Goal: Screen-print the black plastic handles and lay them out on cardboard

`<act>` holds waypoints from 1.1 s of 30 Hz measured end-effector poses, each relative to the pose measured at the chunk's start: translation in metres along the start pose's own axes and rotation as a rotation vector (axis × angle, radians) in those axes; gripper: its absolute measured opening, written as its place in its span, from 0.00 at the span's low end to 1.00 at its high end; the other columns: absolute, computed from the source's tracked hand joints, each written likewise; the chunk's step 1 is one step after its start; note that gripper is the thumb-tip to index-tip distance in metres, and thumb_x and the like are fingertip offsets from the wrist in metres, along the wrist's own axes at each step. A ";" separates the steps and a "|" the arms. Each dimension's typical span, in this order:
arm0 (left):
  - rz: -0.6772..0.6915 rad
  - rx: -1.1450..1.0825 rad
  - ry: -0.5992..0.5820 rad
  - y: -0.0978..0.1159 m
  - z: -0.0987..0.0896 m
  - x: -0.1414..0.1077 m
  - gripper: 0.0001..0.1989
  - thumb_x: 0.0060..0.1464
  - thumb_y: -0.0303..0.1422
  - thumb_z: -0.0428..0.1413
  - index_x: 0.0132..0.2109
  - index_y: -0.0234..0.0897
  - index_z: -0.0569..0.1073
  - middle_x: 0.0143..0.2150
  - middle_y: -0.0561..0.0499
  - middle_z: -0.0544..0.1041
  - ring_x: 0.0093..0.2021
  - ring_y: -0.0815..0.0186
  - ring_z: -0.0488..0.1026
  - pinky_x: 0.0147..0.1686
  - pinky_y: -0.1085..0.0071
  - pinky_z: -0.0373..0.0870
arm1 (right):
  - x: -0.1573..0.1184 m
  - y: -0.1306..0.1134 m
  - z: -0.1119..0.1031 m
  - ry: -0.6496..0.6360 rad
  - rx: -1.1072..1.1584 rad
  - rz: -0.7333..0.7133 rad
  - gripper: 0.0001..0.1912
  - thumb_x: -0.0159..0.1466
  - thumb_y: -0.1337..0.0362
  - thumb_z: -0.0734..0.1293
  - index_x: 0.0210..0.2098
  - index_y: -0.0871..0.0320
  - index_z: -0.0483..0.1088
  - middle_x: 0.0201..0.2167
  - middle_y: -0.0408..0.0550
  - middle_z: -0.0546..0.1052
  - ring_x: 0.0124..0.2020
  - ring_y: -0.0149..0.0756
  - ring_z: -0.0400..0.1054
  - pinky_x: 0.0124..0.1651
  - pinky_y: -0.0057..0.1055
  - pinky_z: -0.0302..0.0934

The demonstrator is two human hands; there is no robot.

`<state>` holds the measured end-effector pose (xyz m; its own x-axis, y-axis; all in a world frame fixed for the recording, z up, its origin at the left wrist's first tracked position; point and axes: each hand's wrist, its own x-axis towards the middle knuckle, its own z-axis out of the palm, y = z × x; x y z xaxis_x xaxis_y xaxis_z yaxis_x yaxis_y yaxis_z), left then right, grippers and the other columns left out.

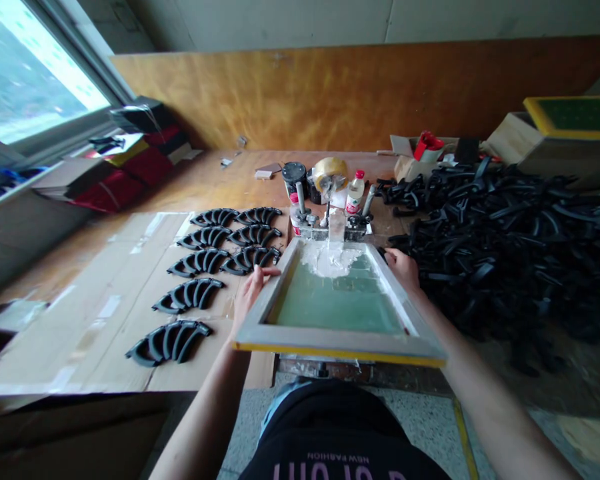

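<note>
A framed screen (337, 340) with a green mesh is tilted up in front of me, white paste (330, 259) at its far end, held by a clamp stand (353, 231). By the frame's left side is my left hand (251, 288), its thumb and a finger apart, the finger reaching to the frame's edge; nothing shows in it. Beyond the frame's right side, my right hand (404, 268) is closed, with the end of a small black part (382, 253) at its fingertips. What lies under the screen is hidden.
Curved black parts (187, 295) lie in rows on cardboard (100, 293) at the left. A large pile of black parts (500, 233) covers the right. Behind the clamp stand a black jar (294, 179), a tape roll (330, 175) and a red-capped bottle (355, 192).
</note>
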<state>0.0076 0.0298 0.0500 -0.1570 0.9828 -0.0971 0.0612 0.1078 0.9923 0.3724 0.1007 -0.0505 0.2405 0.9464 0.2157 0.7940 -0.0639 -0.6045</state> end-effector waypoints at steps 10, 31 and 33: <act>-0.266 0.067 -0.093 -0.112 0.000 -0.014 0.38 0.48 0.49 0.60 0.63 0.36 0.66 0.30 0.52 0.76 0.26 0.68 0.70 0.26 0.75 0.65 | 0.025 -0.110 0.047 -0.166 -0.161 -0.524 0.12 0.61 0.68 0.68 0.45 0.60 0.71 0.43 0.56 0.73 0.49 0.46 0.66 0.52 0.41 0.62; -0.305 -0.014 -0.140 -0.098 -0.002 -0.016 0.39 0.48 0.47 0.60 0.65 0.36 0.64 0.29 0.52 0.76 0.25 0.69 0.70 0.25 0.75 0.65 | -0.028 -0.105 0.024 -0.396 -0.058 -0.824 0.06 0.62 0.66 0.67 0.39 0.55 0.75 0.35 0.46 0.77 0.39 0.38 0.69 0.42 0.30 0.61; -0.312 -0.012 -0.150 -0.082 -0.006 -0.018 0.40 0.48 0.47 0.61 0.65 0.37 0.63 0.30 0.52 0.76 0.25 0.68 0.70 0.24 0.75 0.65 | -0.007 -0.115 0.022 -0.322 -0.073 -0.707 0.13 0.61 0.61 0.70 0.46 0.52 0.74 0.37 0.45 0.77 0.38 0.37 0.70 0.40 0.29 0.61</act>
<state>-0.0001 0.0022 -0.0295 -0.0198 0.9140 -0.4053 0.0210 0.4057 0.9138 0.2669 0.1090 0.0007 -0.5020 0.8145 0.2910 0.7355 0.5790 -0.3519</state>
